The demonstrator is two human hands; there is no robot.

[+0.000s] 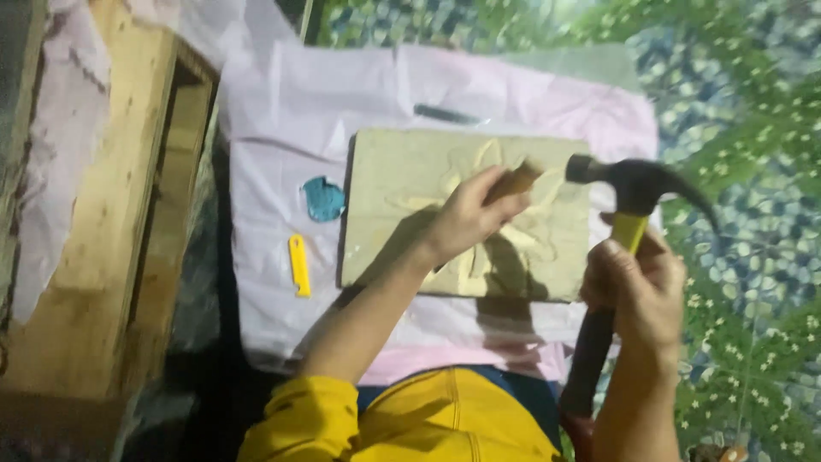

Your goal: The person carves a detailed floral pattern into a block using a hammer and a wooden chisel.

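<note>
While your left hand closes round a wooden-handled chisel, you set its tip against the board at the middle of the view, slanted so the edge can bite into the pale carved lines. Your right hand is wrapped tight about the hammer at 3 o'clock, gripping where the yellow neck meets the dark grip; its black claw head sits level with the chisel's butt, just beside it. The board is a flat, matt, greyish-tan rectangle, its relief of curved petal shapes cut lighter than the surface. It lies on a crinkled pale pink sheet, seemingly to catch chips. At 9 o'clock of the board lie a round teal piece and a small yellow strip. Farther to 9 o'clock stands a rough wooden frame; patterned green cloth fills 3 o'clock.
</note>
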